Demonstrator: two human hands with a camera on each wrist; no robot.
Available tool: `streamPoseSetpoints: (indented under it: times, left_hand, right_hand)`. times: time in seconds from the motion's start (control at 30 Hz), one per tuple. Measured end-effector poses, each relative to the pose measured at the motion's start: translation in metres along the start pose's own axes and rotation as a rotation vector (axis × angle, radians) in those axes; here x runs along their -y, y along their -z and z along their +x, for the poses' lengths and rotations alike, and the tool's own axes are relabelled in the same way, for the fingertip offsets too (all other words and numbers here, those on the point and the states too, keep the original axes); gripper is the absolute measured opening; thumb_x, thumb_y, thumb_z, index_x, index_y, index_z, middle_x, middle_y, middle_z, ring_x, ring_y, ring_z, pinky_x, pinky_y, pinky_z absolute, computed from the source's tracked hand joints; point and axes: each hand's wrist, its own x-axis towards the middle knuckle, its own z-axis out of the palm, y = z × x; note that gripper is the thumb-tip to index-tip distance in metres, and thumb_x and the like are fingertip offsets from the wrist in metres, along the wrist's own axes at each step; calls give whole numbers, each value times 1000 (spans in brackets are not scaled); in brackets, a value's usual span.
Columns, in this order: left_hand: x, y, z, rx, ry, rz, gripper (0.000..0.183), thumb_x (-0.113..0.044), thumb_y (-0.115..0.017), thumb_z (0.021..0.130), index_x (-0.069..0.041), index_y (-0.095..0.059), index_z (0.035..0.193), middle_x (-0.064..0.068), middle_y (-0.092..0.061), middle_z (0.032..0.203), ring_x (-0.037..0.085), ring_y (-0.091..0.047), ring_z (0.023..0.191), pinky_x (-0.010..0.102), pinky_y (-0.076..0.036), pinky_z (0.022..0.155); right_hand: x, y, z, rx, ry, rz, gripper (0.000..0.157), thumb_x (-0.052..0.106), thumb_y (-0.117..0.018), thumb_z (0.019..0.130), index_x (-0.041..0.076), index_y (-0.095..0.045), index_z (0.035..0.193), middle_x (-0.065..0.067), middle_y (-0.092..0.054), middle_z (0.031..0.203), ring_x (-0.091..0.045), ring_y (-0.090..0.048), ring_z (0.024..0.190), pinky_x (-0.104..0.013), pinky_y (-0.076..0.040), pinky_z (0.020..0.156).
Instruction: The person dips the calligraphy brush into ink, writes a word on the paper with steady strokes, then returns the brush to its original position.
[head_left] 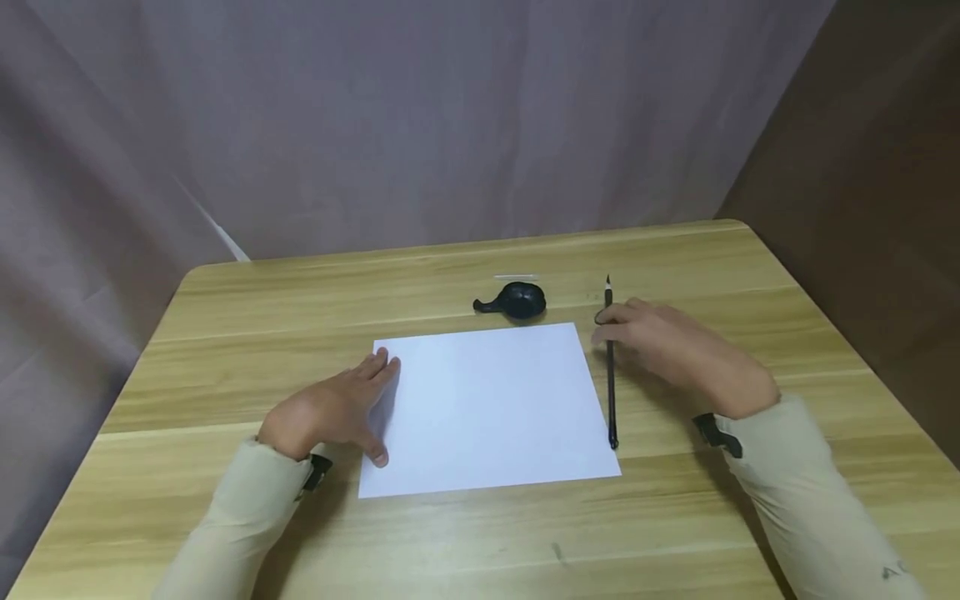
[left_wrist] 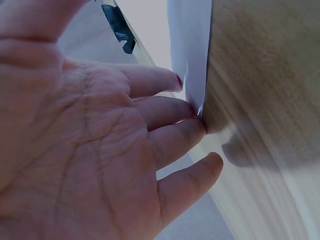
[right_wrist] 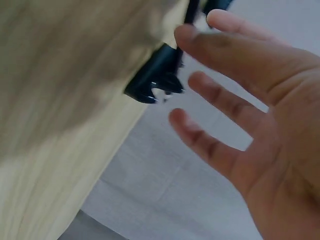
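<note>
A blank white sheet of paper (head_left: 487, 417) lies on the wooden table. My left hand (head_left: 337, 415), fingers extended, rests at its left edge; in the left wrist view the fingertips (left_wrist: 192, 112) meet the lifted-looking edge of the paper (left_wrist: 192, 45). My right hand (head_left: 660, 342) reaches over a dark writing brush (head_left: 611, 387) just right of the paper. The brush lies with its bristle tip pointing away. My fingers cross above its upper shaft, and in the right wrist view they are spread, the thumb (right_wrist: 225, 47) close against the brush. Whether it presses is unclear.
Behind the paper sits a glossy black dish (head_left: 522, 300) with a curved handle to the left. A thin clear rod (head_left: 516, 276) lies behind that. The table's far edge meets a grey curtain (head_left: 450, 125); a brown surface (head_left: 862, 167) rises at right.
</note>
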Motion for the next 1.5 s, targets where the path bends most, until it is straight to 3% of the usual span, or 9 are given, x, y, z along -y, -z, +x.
streamPoseSetpoints:
  times: [0.23, 0.53, 0.8, 0.93, 1.13, 1.5]
  left_hand:
    - [-3, 2, -1, 10, 11, -1, 135, -32, -100, 67, 6, -15, 166, 30, -4, 173, 46, -7, 161, 57, -19, 129]
    - [-5, 4, 2, 26, -6, -52, 133, -27, -98, 71, 4, -12, 167, 27, 0, 174, 43, -3, 162, 56, -20, 129]
    - [-7, 5, 3, 42, 21, -37, 133, -29, -98, 73, 2, -10, 168, 24, 1, 175, 41, -3, 162, 56, -19, 130]
    - [-7, 4, 4, 44, 18, -42, 133, -29, -98, 73, 2, -10, 168, 24, 2, 175, 41, -2, 162, 56, -19, 130]
    - [-9, 5, 5, 42, 10, -32, 132, -29, -98, 72, 3, -12, 167, 26, 0, 175, 42, -3, 162, 56, -20, 129]
    - [-9, 2, 2, 18, 3, -52, 133, -28, -99, 70, 5, -14, 167, 27, -2, 174, 44, -5, 161, 58, -21, 129]
  right_hand:
    - [0, -7, 1, -3, -8, -92, 38, -14, -76, 84, 17, -75, 107, -9, -71, 119, -31, -68, 104, -50, -61, 81]
    - [-2, -10, -3, 55, -39, -81, 36, -20, -75, 82, 15, -74, 93, -12, -72, 113, -25, -72, 100, -36, -62, 78]
    - [1, -11, 2, 85, -2, -169, 34, -19, -74, 83, 14, -65, 83, -9, -69, 99, -18, -67, 89, -32, -58, 69]
    - [3, -7, 2, 98, -17, -173, 32, -20, -75, 82, 11, -71, 89, -13, -73, 107, -23, -70, 99, -36, -61, 77]
    - [7, 4, -2, 78, -54, -91, 32, -16, -79, 82, 7, -77, 105, -17, -72, 120, -30, -71, 110, -42, -63, 88]
    - [16, 19, -7, -42, -80, -27, 45, -15, -71, 91, 3, -68, 132, -15, -69, 135, -32, -68, 123, -48, -60, 98]
